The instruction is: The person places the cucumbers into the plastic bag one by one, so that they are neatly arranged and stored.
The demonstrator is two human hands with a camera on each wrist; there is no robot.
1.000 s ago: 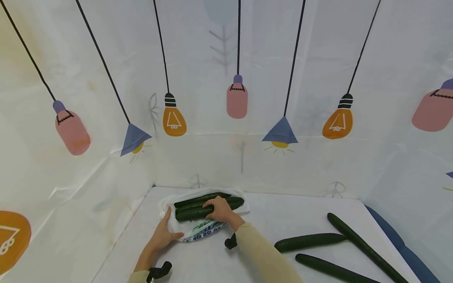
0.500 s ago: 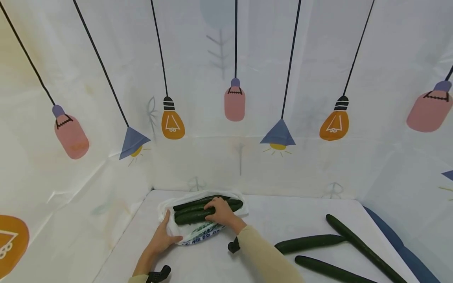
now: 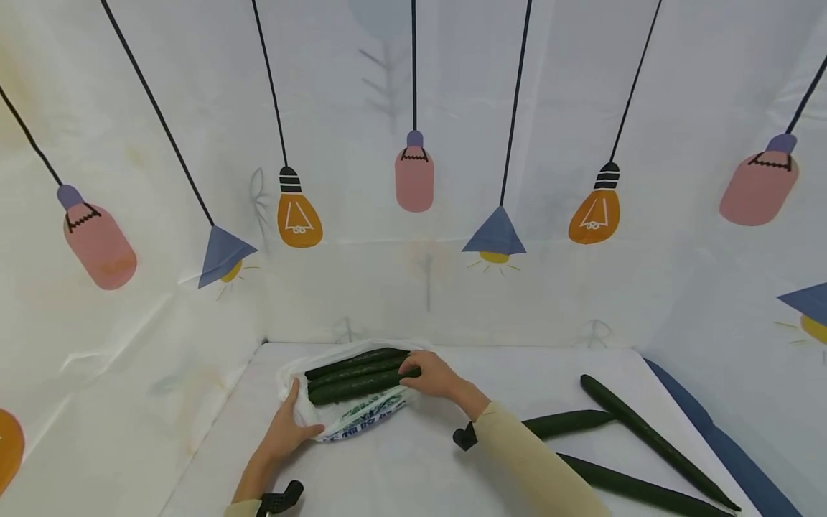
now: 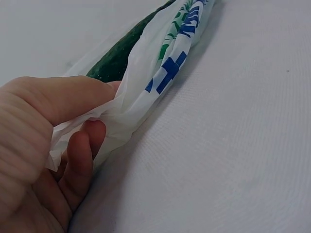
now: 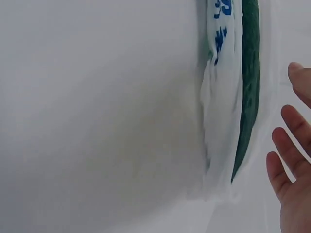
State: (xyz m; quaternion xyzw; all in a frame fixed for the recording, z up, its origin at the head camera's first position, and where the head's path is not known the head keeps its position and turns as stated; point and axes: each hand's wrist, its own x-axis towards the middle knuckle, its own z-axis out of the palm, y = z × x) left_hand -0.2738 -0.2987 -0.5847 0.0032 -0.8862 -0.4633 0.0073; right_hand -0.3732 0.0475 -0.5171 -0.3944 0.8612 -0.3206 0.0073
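Note:
A white plastic bag [image 3: 371,418] with blue and green print lies at the back of the table, its mouth spread around several dark green cucumbers [image 3: 355,388]. My left hand [image 3: 282,429] pinches the bag's near left edge; in the left wrist view the thumb lies over the film and the fingers are beneath it. At the right ends of the cucumbers is my right hand [image 3: 441,375]. The right wrist view shows that right hand [image 5: 297,182] with fingers spread, beside the bag and apart from the cucumber [image 5: 250,73] inside it.
On the right of the white table lie three more cucumbers: a long slanted one [image 3: 652,438], one [image 3: 568,422] meeting it, and a nearer one [image 3: 639,485], partly behind my right sleeve [image 3: 523,459]. A lamp-patterned cloth wall [image 3: 362,287] rises behind the table.
My right hand has slid rightward from the middle of the bagged cucumbers to their right ends. My left hand keeps its hold on the bag. The head view has shifted slightly.

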